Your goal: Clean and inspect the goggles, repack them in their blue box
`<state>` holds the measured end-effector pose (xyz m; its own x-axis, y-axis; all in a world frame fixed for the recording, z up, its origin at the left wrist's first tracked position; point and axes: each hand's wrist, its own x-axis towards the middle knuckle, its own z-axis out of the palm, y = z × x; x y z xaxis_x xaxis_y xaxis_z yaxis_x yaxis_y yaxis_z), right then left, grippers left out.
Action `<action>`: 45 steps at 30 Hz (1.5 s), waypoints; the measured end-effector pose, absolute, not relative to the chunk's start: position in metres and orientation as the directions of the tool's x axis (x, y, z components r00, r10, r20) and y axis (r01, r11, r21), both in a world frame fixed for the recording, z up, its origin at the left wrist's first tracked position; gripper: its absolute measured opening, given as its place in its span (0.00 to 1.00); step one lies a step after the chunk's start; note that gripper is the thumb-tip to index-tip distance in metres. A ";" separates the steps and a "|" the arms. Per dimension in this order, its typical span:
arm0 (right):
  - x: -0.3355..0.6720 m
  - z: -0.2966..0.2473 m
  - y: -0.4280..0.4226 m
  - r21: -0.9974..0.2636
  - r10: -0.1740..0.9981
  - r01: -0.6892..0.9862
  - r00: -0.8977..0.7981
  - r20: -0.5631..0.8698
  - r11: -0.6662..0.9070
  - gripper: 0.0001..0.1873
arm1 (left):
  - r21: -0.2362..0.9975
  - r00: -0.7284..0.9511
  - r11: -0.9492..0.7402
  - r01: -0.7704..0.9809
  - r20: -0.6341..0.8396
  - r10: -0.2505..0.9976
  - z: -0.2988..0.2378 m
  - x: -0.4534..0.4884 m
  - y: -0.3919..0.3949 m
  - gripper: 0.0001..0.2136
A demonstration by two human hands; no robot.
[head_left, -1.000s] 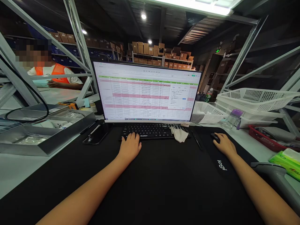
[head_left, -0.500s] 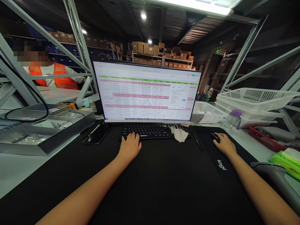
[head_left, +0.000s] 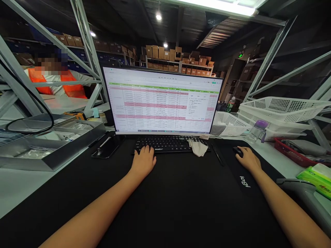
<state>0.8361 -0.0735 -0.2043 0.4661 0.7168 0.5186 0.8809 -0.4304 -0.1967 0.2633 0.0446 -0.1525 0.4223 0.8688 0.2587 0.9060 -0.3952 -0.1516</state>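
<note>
"Where's the left hand [head_left: 143,160]?"
"On the left end of the keyboard [head_left: 168,142], fingers loosely spread."
"And the right hand [head_left: 249,160]?"
"Right of the keyboard, curled over the mouse [head_left: 237,151]."
"The cloth [head_left: 198,148]?"
"Across the keyboard's right end."

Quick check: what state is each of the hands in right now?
Left hand: open, holding nothing, fingers over the keyboard's left end.
Right hand: closed over the mouse.

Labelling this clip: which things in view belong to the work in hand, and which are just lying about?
Seemingly in use:
keyboard, left hand at its left end
mouse, right hand on it
monitor, lit

Seemingly just lying about:
phone
pale cloth
white baskets
red basket
green pack
</note>
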 end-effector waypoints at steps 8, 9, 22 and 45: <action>0.834 -0.204 -0.077 -0.172 0.727 0.881 0.462 0.507 -0.440 0.29 | -0.146 0.427 -0.402 0.904 0.269 0.863 -0.153 0.264 0.045 0.24; 0.834 -0.204 -0.077 -0.172 0.727 0.882 0.461 0.509 -0.439 0.29 | -0.142 0.427 -0.403 0.904 0.270 0.863 -0.153 0.264 0.045 0.24; 0.827 -0.195 -0.075 -0.235 0.721 0.879 0.476 0.503 -0.416 0.25 | -0.129 0.426 -0.406 0.905 0.278 0.861 -0.154 0.263 0.046 0.25; 0.822 -0.192 -0.077 -0.232 0.735 0.891 0.453 0.504 -0.390 0.26 | -0.177 0.426 -0.391 0.903 0.253 0.869 -0.152 0.264 0.044 0.25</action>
<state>0.8216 -0.0771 -0.1924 0.4531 0.7355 0.5038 0.8911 -0.3901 -0.2320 0.2637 0.0438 -0.1521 0.4257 0.8687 0.2532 0.9032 -0.3910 -0.1772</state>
